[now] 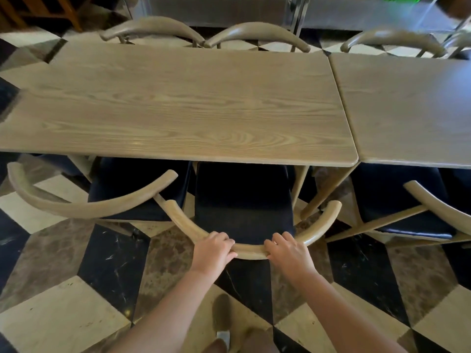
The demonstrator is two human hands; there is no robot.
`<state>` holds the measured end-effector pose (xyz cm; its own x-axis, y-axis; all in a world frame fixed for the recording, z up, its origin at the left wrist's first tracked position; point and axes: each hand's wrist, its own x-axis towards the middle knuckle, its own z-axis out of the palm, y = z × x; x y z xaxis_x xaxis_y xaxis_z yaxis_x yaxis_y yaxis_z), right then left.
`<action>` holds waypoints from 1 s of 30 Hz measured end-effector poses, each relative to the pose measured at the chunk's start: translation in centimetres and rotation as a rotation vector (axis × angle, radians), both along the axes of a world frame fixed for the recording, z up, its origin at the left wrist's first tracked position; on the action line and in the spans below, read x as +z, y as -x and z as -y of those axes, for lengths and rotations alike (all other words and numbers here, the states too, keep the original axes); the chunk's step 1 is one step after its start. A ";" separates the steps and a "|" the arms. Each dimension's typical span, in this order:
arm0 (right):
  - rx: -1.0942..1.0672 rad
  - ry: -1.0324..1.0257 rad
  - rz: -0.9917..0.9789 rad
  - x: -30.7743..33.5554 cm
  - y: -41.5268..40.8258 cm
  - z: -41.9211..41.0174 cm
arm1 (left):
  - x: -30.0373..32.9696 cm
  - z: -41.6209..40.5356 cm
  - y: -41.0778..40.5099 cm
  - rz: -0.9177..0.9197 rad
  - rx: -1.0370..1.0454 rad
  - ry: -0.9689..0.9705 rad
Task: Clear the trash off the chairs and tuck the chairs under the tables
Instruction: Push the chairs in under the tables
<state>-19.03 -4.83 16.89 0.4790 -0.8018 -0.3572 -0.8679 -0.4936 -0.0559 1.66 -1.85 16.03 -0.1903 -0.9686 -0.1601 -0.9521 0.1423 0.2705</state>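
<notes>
Your left hand [215,247] and right hand [288,250] each close their grip over the curved, pale-wood backrest [251,249] of the middle chair [242,200], whose dark padded seat sits partly under the grained wooden counter [178,103]. A second counter [407,108] abuts on the right. The floor [63,314] is glossy geometric marble tile.

Both hands, left hand [215,247] and right hand [286,250], grip the chair [249,252] backrest at 6 o'clock, seat partly beneath the table [178,105].
</notes>
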 end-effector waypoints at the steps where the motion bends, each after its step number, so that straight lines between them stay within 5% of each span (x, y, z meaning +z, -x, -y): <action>1: 0.003 -0.002 -0.004 0.0 -0.2 0.9 | 0.0 0.9 -0.1 -0.007 0.002 -0.004; 18: 0.182 0.024 -0.006 -0.2 0.7 8.6 | 0.3 6.8 -0.2 -0.011 0.017 0.085; 30: -0.002 -0.060 0.094 1.2 -0.5 8.1 | 0.4 6.3 0.9 0.000 0.127 -0.072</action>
<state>-18.50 -12.98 18.09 0.5113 -0.7812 -0.3581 -0.8583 -0.4854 -0.1666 0.75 -8.20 16.40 -0.0667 -0.9709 -0.2300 -0.9611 0.0007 0.2761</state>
